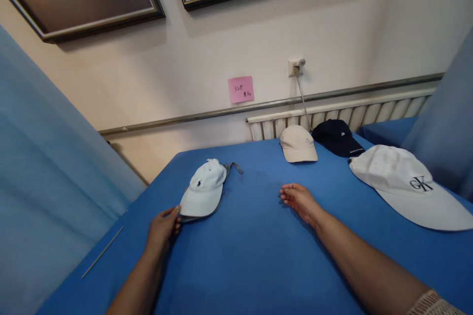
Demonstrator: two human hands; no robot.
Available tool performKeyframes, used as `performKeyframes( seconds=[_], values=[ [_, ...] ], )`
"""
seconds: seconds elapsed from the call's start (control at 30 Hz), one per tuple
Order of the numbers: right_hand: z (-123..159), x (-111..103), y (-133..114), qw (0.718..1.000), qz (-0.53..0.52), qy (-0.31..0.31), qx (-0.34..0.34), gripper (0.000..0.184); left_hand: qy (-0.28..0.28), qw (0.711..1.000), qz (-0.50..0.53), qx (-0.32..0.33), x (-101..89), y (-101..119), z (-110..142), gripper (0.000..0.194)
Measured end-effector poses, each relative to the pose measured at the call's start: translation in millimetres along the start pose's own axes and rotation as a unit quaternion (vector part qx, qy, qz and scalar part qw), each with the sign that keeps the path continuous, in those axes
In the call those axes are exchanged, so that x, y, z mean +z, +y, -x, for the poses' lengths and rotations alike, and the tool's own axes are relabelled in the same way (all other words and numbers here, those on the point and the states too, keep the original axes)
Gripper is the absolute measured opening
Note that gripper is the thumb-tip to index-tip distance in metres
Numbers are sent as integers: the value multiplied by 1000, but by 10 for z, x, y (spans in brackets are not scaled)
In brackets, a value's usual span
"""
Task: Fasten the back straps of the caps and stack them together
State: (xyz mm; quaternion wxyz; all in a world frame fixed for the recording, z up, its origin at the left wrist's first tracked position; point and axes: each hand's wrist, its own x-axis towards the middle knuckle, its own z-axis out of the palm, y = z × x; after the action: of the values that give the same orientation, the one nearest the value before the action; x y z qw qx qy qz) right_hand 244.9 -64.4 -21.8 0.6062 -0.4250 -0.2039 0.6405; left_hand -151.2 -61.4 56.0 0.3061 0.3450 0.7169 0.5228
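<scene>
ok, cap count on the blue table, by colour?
Pale blue cap: 1
Grey cap, mostly hidden under the pale blue one: 1
Beige cap: 1
Dark cap: 1
White cap: 1
Total: 5

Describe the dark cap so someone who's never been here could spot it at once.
Find the radiator behind the blue table. In front of it, the dark cap sits between a beige cap and a larger white cap. It alone of the three is nearly black, with small white brim lettering.
</scene>
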Motion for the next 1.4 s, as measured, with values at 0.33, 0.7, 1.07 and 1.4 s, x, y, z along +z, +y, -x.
performKeyframes(
  seconds=[0.33,0.7,1.07,1.4],
  values=[
    [-232,-77,42,991,-66,86,-75,27,-221,950,-77,208,1465,127,976,26],
    [-1101,-336,-372,978,-86,142,-129,45,-437,844,-135,281,2251,-244,1160,22],
    [-1175,-473,-350,962,-97,186,-174,19,-370,917,140,51,2330,-294,848,30],
    [-559,-683,-384,964,84,170,-186,18,-410,808,373,-197,2118,-119,577,31]
  ],
)
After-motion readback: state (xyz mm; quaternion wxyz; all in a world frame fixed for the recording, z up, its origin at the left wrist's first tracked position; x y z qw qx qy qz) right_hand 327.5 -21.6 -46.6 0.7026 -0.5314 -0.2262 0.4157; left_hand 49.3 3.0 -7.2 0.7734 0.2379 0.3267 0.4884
